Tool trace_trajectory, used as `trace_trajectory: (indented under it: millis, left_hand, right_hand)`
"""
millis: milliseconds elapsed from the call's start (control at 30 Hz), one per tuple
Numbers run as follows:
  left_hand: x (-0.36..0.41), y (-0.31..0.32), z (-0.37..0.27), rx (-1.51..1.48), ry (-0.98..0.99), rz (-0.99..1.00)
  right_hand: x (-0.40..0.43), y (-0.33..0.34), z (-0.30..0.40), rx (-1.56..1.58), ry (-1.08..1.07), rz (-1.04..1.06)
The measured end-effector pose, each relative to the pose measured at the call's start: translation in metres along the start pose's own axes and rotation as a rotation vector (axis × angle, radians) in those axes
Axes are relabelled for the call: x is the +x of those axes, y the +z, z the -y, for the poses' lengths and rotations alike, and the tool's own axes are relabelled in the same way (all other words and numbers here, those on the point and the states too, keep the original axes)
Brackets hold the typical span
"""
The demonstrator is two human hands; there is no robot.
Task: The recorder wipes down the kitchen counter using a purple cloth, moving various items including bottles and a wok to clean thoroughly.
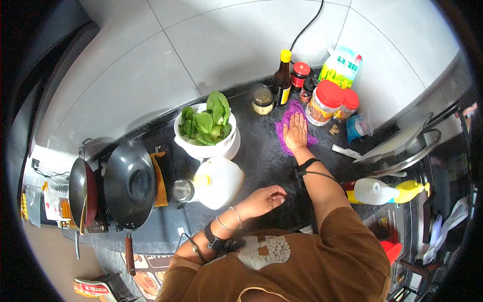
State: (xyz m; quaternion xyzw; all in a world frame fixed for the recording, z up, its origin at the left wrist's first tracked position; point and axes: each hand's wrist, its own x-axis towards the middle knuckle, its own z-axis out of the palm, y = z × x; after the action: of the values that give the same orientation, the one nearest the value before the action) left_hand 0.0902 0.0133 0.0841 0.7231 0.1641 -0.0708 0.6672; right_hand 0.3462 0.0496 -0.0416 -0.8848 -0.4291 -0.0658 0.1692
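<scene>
My right hand (296, 132) lies flat on a crumpled purple cloth (284, 145), holding it down against the black countertop (260, 158). Just beyond the cloth are a red-lidded plastic jar (323, 104), a small dark jar (307, 90) and a dark glass sauce bottle (283, 77) with a yellow cap. My left hand (269, 198) is over the counter near my body, fingers loosely curled, with nothing visible in it. To its left is a white plastic jug (222, 181). Behind the jug, a white bowl (185, 145) holds leafy greens (205, 124).
A black wok (130, 181) and a red-sided pan (81, 192) stand at the left. A small glass jar (262, 100), a cornstarch bag (341, 68) and a second red-lidded jar (348, 104) line the back. At the right are a glass lid (407, 153) and a yellow bottle (409, 191).
</scene>
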Motion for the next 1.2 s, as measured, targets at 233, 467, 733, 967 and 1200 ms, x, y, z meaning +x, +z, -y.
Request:
trace_trajectory:
  millis: [233, 467, 733, 967, 1200]
  left_hand:
    - [0.027, 0.001, 0.005, 0.073, -0.033, -0.034]
    - [0.040, 0.002, 0.013, 0.055, -0.061, -0.046]
    - [0.048, -0.001, 0.024, 0.103, -0.091, -0.055]
    - [0.034, -0.004, 0.015, 0.105, -0.133, -0.097]
    - [0.032, 0.003, 0.019, 0.126, -0.150, -0.154]
  right_hand:
    - [0.056, 0.014, 0.000, 0.014, 0.017, 0.037]
    - [0.089, 0.019, -0.006, 0.064, -0.192, 0.129]
    - [0.105, 0.025, -0.003, 0.122, -0.349, 0.142]
    - [0.135, 0.033, -0.001, 0.094, -0.228, 0.159]
    - [0.097, 0.038, 0.009, 0.129, -0.098, 0.092]
